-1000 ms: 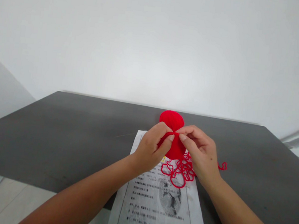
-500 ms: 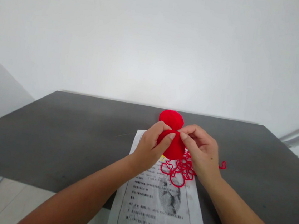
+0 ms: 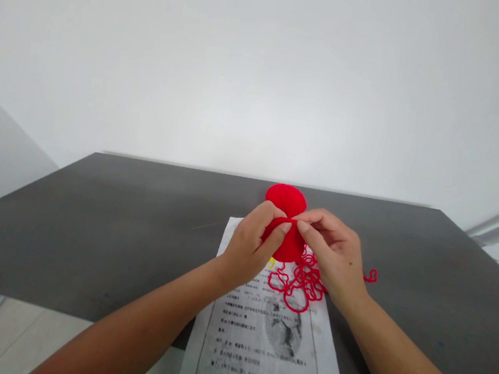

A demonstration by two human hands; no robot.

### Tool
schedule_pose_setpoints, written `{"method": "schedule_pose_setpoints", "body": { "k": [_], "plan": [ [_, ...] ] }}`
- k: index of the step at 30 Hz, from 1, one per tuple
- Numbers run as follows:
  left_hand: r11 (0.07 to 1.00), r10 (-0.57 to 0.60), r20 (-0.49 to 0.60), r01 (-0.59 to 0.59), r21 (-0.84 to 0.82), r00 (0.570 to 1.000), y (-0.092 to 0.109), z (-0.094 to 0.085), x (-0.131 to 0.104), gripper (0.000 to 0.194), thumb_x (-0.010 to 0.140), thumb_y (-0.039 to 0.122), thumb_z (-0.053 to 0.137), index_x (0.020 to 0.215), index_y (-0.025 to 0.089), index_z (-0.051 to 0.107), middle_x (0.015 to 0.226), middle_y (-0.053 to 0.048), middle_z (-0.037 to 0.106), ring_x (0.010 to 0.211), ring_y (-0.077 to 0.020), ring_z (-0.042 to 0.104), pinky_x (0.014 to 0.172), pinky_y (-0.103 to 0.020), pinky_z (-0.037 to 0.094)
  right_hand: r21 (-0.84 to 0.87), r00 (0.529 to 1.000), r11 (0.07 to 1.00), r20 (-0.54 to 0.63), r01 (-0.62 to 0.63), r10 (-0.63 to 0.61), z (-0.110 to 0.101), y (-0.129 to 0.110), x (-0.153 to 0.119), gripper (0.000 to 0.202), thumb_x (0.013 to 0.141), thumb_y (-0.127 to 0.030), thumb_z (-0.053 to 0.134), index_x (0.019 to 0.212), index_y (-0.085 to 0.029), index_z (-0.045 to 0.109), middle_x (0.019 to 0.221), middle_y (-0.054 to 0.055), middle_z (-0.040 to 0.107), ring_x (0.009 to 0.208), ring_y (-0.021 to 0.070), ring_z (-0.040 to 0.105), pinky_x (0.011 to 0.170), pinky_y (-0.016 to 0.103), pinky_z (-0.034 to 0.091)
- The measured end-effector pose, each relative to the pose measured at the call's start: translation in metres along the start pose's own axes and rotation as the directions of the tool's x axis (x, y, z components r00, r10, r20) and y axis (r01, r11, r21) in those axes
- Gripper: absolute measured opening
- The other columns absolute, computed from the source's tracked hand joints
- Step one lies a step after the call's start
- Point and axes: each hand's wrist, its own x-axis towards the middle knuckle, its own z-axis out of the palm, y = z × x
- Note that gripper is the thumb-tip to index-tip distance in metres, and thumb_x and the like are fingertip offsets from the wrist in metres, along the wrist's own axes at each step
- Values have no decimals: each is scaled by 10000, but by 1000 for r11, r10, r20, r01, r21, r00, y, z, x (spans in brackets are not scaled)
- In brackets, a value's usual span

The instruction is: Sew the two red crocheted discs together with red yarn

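A red crocheted piece (image 3: 288, 248) is held up between both hands over the paper. My left hand (image 3: 253, 238) pinches its upper left edge between thumb and fingers. At the upper right edge, my right hand (image 3: 336, 251) has thumb and index finger closed on the same piece. Just behind it sits a red ball of yarn (image 3: 286, 198). Loose red yarn (image 3: 303, 286) lies tangled below the piece, partly under my right hand, with an end showing to its right. Whether a hook is in the fingers cannot be made out.
A printed sheet (image 3: 252, 355) with text and a grey picture lies beneath my hands and reaches past the near edge of the dark table (image 3: 136, 228). A small yellow item (image 3: 271, 263) rests on the paper. A white wall (image 3: 261, 80) stands behind the table.
The red crocheted piece has shifted slightly, its lower edge now a little higher and further left. My right fingers have moved slightly left along its edge. The yarn ball stays put.
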Motion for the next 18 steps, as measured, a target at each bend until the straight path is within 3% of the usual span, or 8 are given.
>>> {"method": "schedule_pose_setpoints", "body": {
  "k": [11, 18],
  "plan": [
    [991, -99, 22, 101, -88, 995, 2, -2, 0, 150, 941, 244, 457, 805, 202, 506, 775, -3, 540, 753, -150, 522, 682, -288, 417, -29, 999, 999, -26, 27, -28, 0, 0, 0, 107, 821, -208, 625, 733, -194, 685, 677, 1, 680, 616, 136, 593, 593, 250, 481],
    [999, -39, 6, 39, -12, 999, 0, -3, 0, 170, 962, 258, 446, 809, 205, 497, 785, -6, 540, 761, -152, 523, 693, -290, 420, 4, 1000, 1000, 0, 23, -23, 0, -3, 3, 116, 812, -206, 621, 709, -205, 674, 684, 0, 688, 630, 146, 608, 605, 261, 498]
  ]
}}
